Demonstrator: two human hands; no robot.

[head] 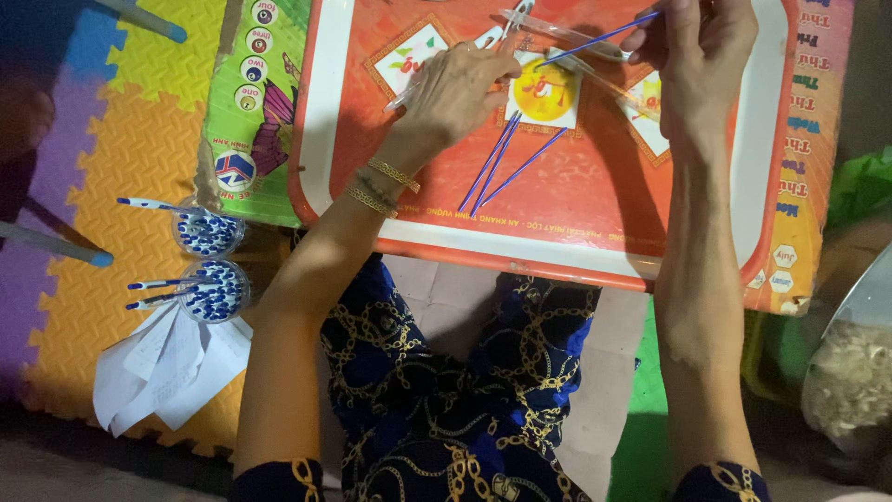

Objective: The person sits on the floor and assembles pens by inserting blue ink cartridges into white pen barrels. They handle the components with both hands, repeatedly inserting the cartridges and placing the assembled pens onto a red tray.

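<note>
My left hand (460, 88) rests on a red tray (595, 209) and grips a clear pen barrel (497, 33) that points up and to the right. My right hand (697, 46) pinches a thin blue ink refill (595, 39), whose tip points left toward the barrel's end. Three more blue refills (502, 163) lie loose on the tray just below my left hand. Another clear barrel (557, 33) lies across the tray top between my hands. Gold bangles circle my left wrist.
Two clear cups (212, 265) packed with finished blue-and-white pens stand on the coloured foam mat at left, above crumpled white paper (167, 367). A green printed board (255, 112) lies beside the tray. A bag of pale pieces (850, 376) sits at right.
</note>
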